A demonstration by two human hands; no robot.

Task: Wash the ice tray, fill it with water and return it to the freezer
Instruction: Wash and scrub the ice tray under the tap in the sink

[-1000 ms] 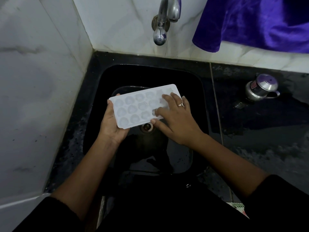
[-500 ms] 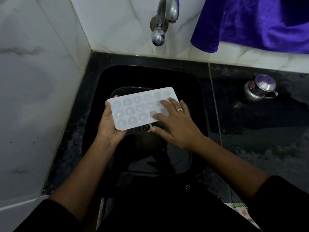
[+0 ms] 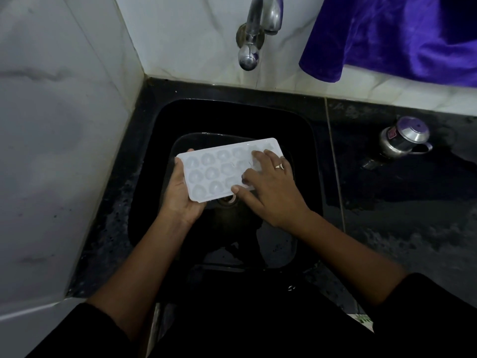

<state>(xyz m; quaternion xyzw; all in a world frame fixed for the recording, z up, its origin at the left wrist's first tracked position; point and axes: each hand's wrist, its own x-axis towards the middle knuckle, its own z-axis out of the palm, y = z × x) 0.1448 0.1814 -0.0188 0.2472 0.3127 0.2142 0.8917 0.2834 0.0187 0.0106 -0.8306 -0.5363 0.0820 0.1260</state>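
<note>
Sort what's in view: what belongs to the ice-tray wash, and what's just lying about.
In the job: ice tray, gripped at one end by the left hand, with the right hand flat on it; tap; sink.
Lying about: purple cloth; lidded steel mug to the right of the sink.

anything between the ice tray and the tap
Nothing visible. The white plastic ice tray, gripped by the left hand with the right hand flat on it, is held over the black sink; only open space separates it from the chrome tap.
</note>
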